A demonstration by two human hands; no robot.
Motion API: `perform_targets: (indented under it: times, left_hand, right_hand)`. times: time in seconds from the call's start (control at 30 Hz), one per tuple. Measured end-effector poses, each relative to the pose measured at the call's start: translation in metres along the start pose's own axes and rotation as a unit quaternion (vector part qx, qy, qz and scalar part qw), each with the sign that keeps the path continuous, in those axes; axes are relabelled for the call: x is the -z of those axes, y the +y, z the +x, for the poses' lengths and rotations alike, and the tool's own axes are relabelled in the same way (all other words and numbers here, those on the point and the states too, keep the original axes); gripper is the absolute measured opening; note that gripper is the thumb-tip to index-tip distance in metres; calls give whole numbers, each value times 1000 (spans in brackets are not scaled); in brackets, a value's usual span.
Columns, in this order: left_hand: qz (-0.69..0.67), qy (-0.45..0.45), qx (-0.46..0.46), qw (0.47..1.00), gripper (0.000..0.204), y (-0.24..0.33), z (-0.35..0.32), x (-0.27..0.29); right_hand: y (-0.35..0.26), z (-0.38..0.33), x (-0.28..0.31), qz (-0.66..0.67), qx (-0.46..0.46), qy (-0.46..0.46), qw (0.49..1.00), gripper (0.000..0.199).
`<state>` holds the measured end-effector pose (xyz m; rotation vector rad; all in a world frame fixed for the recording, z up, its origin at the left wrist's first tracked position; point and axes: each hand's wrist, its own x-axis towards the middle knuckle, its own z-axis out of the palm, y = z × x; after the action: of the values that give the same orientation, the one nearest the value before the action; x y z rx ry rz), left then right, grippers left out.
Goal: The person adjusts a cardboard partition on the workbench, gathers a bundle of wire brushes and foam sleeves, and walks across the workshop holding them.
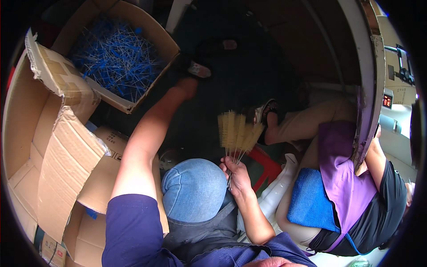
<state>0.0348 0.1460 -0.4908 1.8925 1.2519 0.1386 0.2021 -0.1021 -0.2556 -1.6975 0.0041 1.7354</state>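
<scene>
My right hand is closed around the thin wire stems of several bottle brushes, beside my denim-covered knee. Their pale yellow bristle heads fan upward from the fist. My left arm stretches far forward and down toward the dark floor. At its end my left hand is dim, close to a shoe, and its fingers cannot be made out. To the left of it stands an open cardboard box heaped with thin wire-stemmed pieces with blue parts.
Opened cardboard boxes with raised flaps crowd the left side. On the right sits another person with a purple apron and a blue cloth. A red stool-like object is beyond my right hand. A worn upright panel edge rises at right.
</scene>
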Motion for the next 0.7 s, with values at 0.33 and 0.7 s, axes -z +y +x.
perform_targets:
  times: [0.33,0.7]
  left_hand:
    - [89,-88,40,991,20,-12,-9,-11]
    - [160,-115,34,980,20,-44,-18,-35]
  right_hand:
    - [-1,-2,-3,20,-3,2,1000,20]
    - [5,0,1,52,-24,-26,998,19]
